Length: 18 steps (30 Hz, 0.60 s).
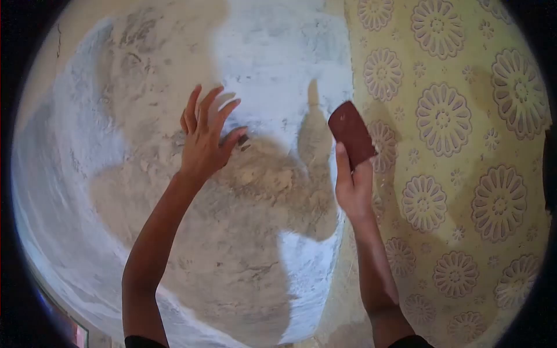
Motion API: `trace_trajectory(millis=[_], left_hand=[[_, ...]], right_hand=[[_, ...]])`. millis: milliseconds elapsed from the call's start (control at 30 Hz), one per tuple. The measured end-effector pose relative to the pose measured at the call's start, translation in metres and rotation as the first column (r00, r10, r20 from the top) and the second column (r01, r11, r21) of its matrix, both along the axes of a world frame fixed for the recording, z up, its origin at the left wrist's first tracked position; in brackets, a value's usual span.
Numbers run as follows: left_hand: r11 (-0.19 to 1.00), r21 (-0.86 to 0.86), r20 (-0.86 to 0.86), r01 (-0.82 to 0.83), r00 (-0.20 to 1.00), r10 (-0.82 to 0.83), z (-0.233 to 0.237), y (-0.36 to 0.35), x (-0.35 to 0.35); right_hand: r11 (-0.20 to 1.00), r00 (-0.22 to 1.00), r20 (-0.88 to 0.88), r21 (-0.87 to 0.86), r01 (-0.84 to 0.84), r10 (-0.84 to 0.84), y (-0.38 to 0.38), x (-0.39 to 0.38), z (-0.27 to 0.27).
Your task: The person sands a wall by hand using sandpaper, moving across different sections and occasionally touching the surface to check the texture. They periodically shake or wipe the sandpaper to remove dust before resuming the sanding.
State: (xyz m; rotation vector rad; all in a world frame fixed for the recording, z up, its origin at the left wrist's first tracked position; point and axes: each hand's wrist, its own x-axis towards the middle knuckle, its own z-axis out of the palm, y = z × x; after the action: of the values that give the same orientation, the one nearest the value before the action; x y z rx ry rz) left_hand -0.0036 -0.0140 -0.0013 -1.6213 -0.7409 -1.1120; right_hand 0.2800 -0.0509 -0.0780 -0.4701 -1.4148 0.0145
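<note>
My right hand (355, 188) grips a dark red-brown piece of sandpaper (352, 132), its thumb lying along the near face. The sandpaper has a rounded upper corner and a ragged right edge, and it overlaps the border between the rough wall and the flowered surface. Left of it, my left hand (204, 142) is raised in front of the rough wall (232, 255) with its fingers spread and curved. Nothing shows between those fingers. Close by its thumb is a small dark spot (243, 140) on the wall, above a crumbly, uneven patch (267, 181).
Pale whitish plaster (272, 52) covers the upper middle of the wall, and a white strip (307, 284) runs lower down. On the right, a yellowish surface (444, 185) bears raised flower patterns. Shadows of the arms fall across both surfaces. A thin crack (59, 40) shows at upper left.
</note>
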Motion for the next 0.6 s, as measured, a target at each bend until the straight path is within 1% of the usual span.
trace_trajectory(millis=[33,67,100,167,233,300,333,367,400,433,500,533,600], left_hand=[[0.998,0.055,0.025,-0.004,1.000,0.003,0.003,-0.001,-0.002],[0.997,0.070,0.061,-0.043,0.997,0.039,0.010,-0.008,-0.007],[0.997,0.065,0.068,-0.050,0.997,0.045,0.019,-0.012,-0.017],[0.976,0.212,0.168,-0.044,0.986,0.008,0.042,-0.019,-0.049],[0.950,0.294,0.191,-0.103,0.980,0.047,0.064,-0.036,-0.090],[0.899,0.407,0.175,-0.162,0.980,0.098,0.082,-0.058,-0.126],[0.875,0.437,0.164,-0.210,0.975,0.152,0.088,-0.068,-0.146],[0.846,0.470,0.153,-0.252,0.967,0.203,0.096,-0.078,-0.166],[0.828,0.468,0.180,-0.308,0.951,0.252,0.100,-0.088,-0.185],[0.821,0.452,0.189,-0.349,0.937,0.294,0.100,-0.098,-0.202],[0.804,0.418,0.210,-0.423,0.906,0.368,0.098,-0.104,-0.245],[0.802,0.422,0.216,-0.422,0.906,0.363,0.094,-0.107,-0.262],[0.787,0.357,0.302,-0.504,0.859,0.413,0.080,-0.109,-0.296]], right_hand=[[0.997,0.999,-0.012,-0.075,-0.036,0.035,0.002,-0.002,0.008],[1.000,0.999,-0.020,0.006,-0.029,0.029,0.003,-0.005,0.016],[0.999,0.999,-0.012,0.002,-0.035,0.035,0.005,-0.006,0.019],[0.999,1.000,-0.009,0.044,-0.024,0.024,0.006,-0.003,0.021],[0.999,1.000,0.000,0.044,-0.010,0.010,0.009,-0.003,0.020],[0.993,1.000,0.018,0.113,0.022,-0.025,0.014,-0.006,0.025],[0.993,1.000,0.018,0.115,0.017,-0.020,0.021,-0.006,0.028],[0.977,0.991,0.048,0.176,0.118,-0.129,0.031,-0.004,0.032],[0.945,0.968,0.070,0.242,0.218,-0.241,0.039,-0.004,0.038],[0.943,0.968,0.063,0.249,0.221,-0.243,0.043,-0.006,0.048],[0.887,0.919,0.017,0.269,0.375,-0.394,0.049,-0.009,0.069],[0.884,0.918,0.017,0.276,0.378,-0.397,0.054,-0.008,0.080],[0.832,0.840,0.065,0.197,0.519,-0.539,0.064,-0.005,0.103]])
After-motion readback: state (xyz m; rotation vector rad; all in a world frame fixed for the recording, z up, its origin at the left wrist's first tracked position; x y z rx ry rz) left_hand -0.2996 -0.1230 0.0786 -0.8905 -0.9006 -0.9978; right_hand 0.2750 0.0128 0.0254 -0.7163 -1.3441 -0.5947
